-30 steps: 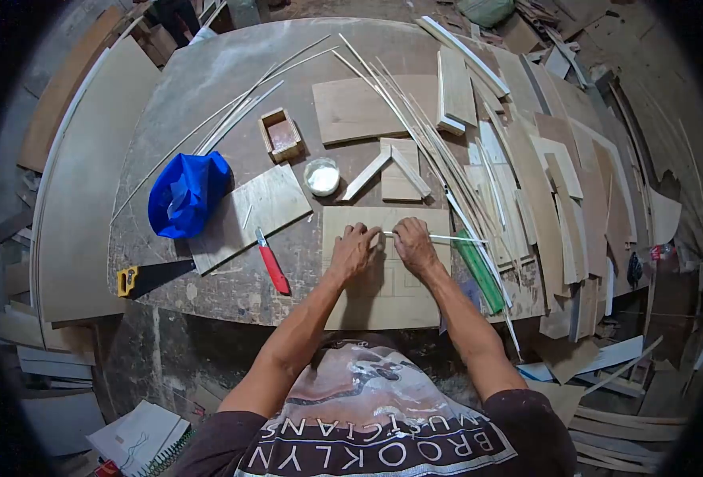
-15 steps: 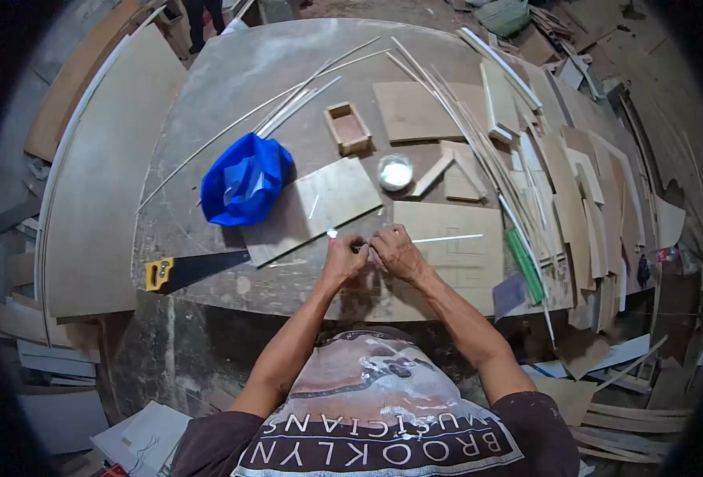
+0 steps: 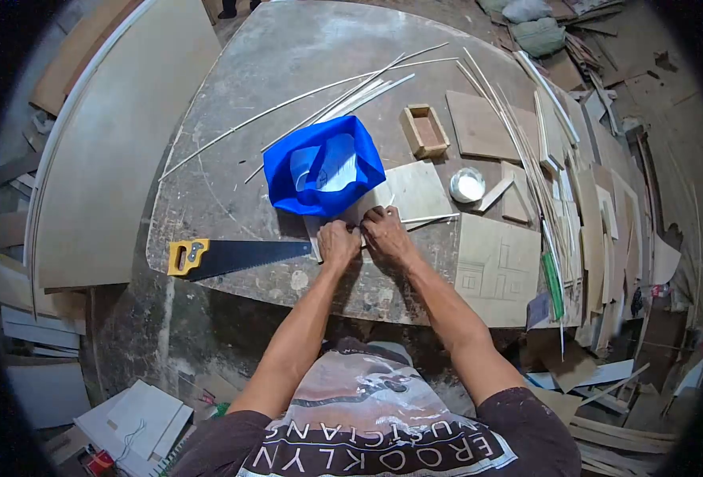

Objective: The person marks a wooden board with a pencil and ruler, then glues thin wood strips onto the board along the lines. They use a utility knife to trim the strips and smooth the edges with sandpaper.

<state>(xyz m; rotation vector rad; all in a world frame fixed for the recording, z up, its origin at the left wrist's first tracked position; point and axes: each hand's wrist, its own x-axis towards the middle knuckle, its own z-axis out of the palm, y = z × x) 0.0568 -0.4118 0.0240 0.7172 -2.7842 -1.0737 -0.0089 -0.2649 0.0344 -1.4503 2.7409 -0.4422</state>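
Note:
My left hand [image 3: 340, 243] is closed at the near edge of a pale board [image 3: 421, 189], just below a blue fabric bag [image 3: 282, 168]; what its fingers pinch is hidden. Beside it, my right hand [image 3: 386, 234] is closed on a thin white strip [image 3: 432, 218] that sticks out to the right. The two hands nearly touch. Pale, papery-looking pieces show inside the open bag. Left of my hands lies a handsaw [image 3: 248, 256] with a yellow handle, its blade tip close to the board's corner.
Beyond the hands are a small wooden box [image 3: 425, 132], a jar of white stuff [image 3: 467, 185] and long thin sticks [image 3: 304, 97]. A board with pencil drawings [image 3: 496, 270] lies right. Several panels [image 3: 598, 207] and a green tool [image 3: 552, 288] line the right side.
The view has shifted, so the bench items appear farther right. Both hands have moved left relative to the boards, closer to the blue bag, carrying the strip away from the board with drawings.

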